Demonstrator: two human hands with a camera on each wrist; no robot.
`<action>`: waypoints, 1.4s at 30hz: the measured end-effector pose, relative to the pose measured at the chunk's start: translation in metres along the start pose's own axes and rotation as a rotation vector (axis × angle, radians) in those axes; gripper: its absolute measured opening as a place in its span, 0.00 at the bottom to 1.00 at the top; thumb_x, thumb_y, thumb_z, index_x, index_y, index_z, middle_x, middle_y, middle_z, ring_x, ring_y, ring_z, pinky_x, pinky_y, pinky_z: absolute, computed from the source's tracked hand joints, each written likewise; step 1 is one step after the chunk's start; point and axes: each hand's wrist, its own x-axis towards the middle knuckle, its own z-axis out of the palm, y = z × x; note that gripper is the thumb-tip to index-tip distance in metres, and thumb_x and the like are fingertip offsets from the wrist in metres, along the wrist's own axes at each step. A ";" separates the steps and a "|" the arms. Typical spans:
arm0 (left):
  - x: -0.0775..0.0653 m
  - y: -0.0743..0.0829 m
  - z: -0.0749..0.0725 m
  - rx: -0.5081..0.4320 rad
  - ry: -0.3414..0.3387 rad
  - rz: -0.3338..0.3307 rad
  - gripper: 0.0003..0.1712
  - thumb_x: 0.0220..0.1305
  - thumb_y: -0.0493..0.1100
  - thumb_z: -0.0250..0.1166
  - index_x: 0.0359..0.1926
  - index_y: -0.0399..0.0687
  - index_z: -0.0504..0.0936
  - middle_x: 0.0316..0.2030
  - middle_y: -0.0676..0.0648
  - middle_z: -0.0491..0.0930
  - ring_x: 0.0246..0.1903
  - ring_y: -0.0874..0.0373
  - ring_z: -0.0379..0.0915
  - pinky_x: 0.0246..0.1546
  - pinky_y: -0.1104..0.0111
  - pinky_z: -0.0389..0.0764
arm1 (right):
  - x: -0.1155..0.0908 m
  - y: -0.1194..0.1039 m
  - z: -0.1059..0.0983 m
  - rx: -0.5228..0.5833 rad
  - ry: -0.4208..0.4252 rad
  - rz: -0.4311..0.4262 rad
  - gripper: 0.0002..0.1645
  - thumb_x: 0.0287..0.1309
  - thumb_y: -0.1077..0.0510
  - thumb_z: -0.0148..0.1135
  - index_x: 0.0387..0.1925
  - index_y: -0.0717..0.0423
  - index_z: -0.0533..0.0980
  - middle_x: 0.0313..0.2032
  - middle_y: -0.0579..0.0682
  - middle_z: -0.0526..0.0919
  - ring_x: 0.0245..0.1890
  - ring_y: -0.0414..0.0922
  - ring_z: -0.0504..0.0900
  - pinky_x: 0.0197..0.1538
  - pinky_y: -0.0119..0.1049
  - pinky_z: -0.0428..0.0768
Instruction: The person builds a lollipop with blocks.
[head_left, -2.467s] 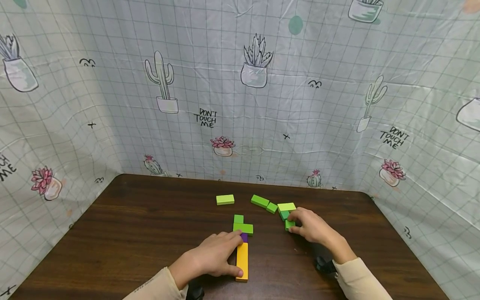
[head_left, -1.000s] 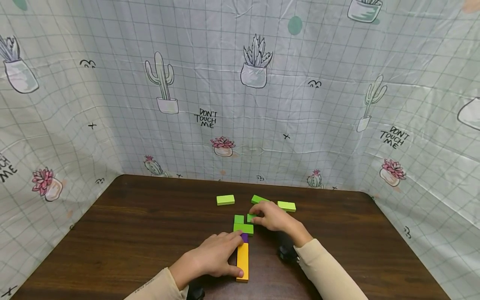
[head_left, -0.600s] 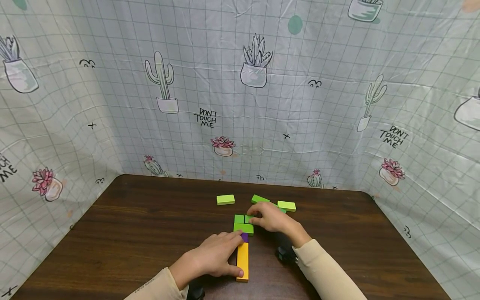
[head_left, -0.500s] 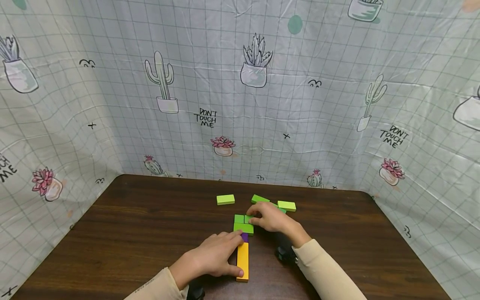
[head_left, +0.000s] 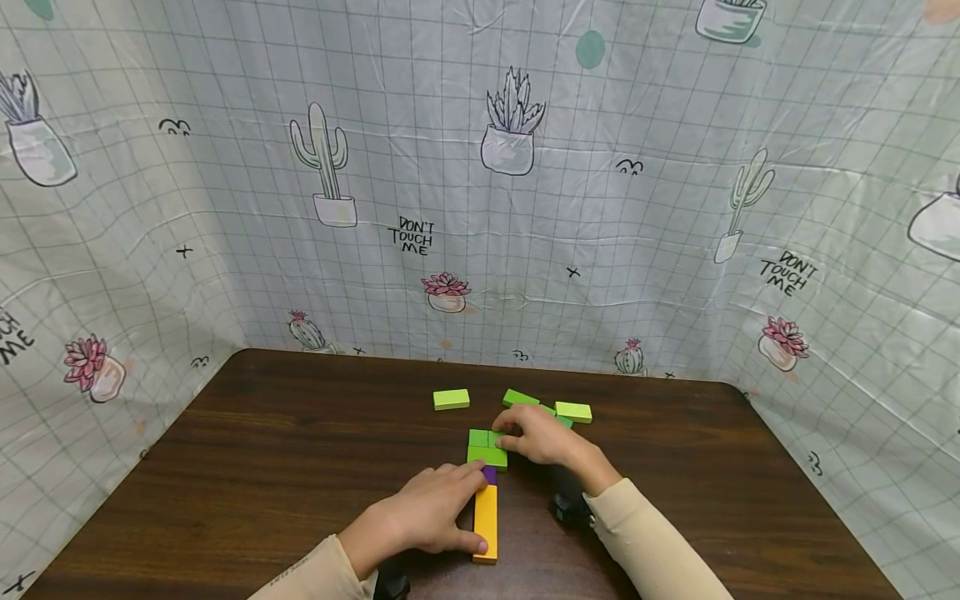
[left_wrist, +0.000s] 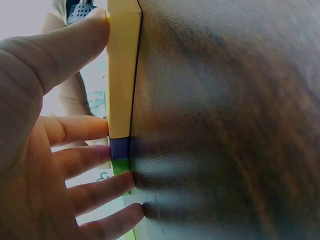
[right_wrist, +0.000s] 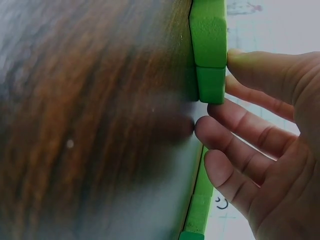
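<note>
In the head view my left hand rests along the left side of a row of toy blocks. Its thumb touches the yellow block near the close end, and its fingertips reach the purple block. The left wrist view shows those fingers spread and nearly straight against the yellow block. Beyond the purple block lies a green rectangular block, with a small green block behind it. My right hand pinches a second small green block right beside that one; its fingers partly hide it.
A light green block lies farther back on the brown table. A green rectangular block, another light green block and partly hidden green pieces lie behind my right hand. A patterned curtain stands round the table.
My right hand has carried a small green block leftward from the group on the right and closed the gap to the other small green block. My left hand has stayed in place.
</note>
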 end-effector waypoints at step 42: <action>0.000 0.002 -0.002 0.008 -0.002 -0.008 0.39 0.51 0.70 0.66 0.58 0.56 0.71 0.68 0.49 0.63 0.62 0.51 0.64 0.58 0.54 0.68 | 0.021 0.041 -0.025 -0.173 -0.015 0.229 0.27 0.55 0.52 0.70 0.57 0.51 0.77 0.43 0.49 0.81 0.35 0.41 0.75 0.39 0.39 0.75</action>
